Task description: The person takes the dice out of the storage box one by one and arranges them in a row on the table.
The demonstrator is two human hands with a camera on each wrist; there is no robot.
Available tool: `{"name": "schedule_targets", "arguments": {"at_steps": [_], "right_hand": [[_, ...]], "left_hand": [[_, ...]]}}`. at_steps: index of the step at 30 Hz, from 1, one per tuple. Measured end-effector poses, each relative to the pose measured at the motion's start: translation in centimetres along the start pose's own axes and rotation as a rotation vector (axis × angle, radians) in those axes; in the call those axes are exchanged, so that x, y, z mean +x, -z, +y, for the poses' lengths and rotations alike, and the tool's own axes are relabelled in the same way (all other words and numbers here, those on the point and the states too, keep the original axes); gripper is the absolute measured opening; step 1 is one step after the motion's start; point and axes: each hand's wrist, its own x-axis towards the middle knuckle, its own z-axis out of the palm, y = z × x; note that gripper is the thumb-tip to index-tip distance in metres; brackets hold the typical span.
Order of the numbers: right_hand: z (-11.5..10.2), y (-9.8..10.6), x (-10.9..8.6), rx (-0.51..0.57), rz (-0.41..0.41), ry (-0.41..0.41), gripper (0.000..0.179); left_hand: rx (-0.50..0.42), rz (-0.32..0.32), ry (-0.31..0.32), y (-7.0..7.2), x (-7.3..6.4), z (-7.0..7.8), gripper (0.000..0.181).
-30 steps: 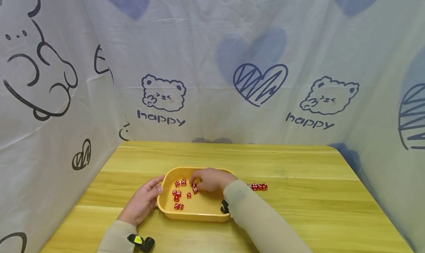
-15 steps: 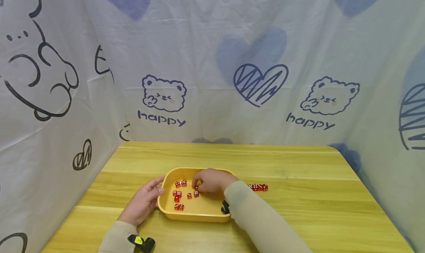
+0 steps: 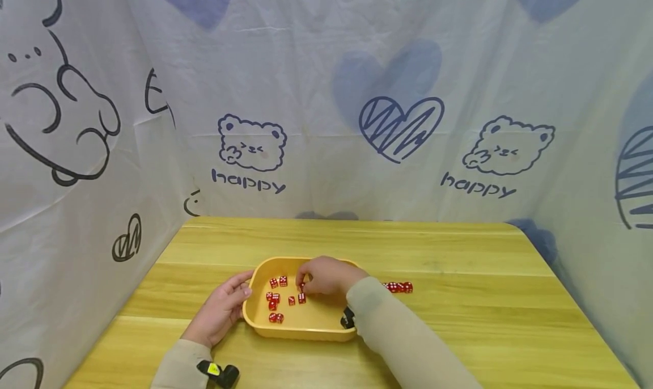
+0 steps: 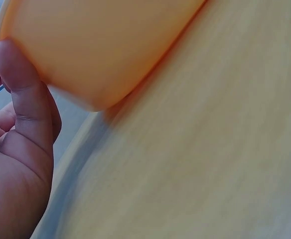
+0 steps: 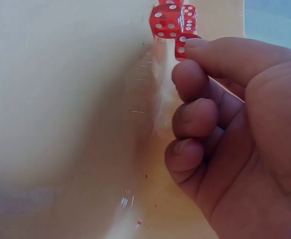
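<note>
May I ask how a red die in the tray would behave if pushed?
The flat-sided red die would probably slide or tumble. Its glossy surface may be slippery. The tray, with raised walls, would likely stop it.

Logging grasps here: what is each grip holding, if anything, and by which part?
Left grip: the yellow tray, by the rim at its left end. Right grip: apparently a red die, thumb tip on one side; opposite contact hidden.

Left hand [image 4: 23,142], thumb against the orange tray [image 4: 95,50], blurred tabletop [image 4: 200,139] alongside.
</note>
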Motion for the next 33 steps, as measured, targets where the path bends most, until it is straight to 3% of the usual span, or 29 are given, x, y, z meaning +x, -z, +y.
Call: {"name": "schedule_targets", "arguments": {"at_steps": [12, 22, 33], "right_hand": [[-0.8, 1.8, -0.9, 0.018, 0.026, -0.014, 0.010], [-1.1, 3.8, -1.8, -0.022, 0.048, 0.037, 0.016], [0.1, 5.8, -3.6, -0.050, 0.083, 0.035, 0.018]], "left_hand": [[-0.008, -0.021, 0.005, -0.1, 0.0, 0.1, 0.059], [-0.022, -0.019, 0.008, -0.1, -0.2, 0.1, 0.058], [-0.022, -0.026, -0.009, 0.1, -0.1, 0.0, 0.059]]}}
